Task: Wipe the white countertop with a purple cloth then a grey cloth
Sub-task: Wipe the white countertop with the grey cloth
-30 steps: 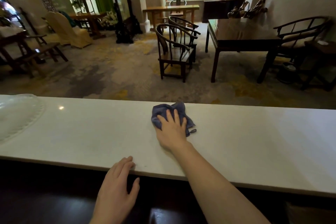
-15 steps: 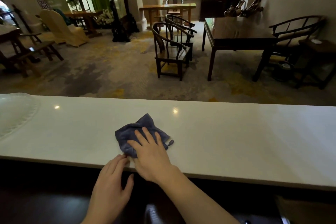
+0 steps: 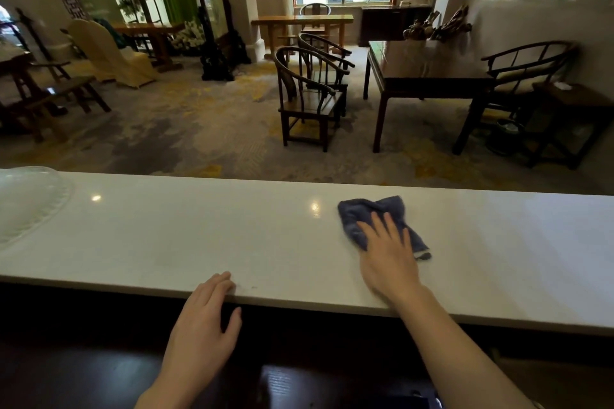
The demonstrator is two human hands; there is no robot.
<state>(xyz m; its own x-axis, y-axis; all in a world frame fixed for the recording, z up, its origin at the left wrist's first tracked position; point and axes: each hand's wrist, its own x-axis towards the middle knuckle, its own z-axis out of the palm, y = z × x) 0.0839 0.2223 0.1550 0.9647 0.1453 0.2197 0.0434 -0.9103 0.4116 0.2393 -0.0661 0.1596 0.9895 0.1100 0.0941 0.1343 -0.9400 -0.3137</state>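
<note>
A crumpled bluish-purple cloth point(image 3: 368, 209) lies on the long white countertop point(image 3: 199, 232), right of centre. My right hand point(image 3: 388, 256) presses flat on the cloth's near half, fingers spread, and covers part of it. A small tag of the cloth sticks out to the right of that hand. My left hand point(image 3: 202, 325) rests on the counter's near edge, fingertips on the white surface, holding nothing. No grey cloth is in view.
A clear domed cover point(image 3: 26, 202) sits at the counter's far left end. A dark lower ledge point(image 3: 99, 359) runs below the near edge. Beyond the counter is a carpeted room with wooden chairs point(image 3: 309, 100) and a dark table point(image 3: 425, 73).
My right hand first dragged the cloth left and toward the near edge, then slid it right and farther back. My left hand stayed at the near edge.
</note>
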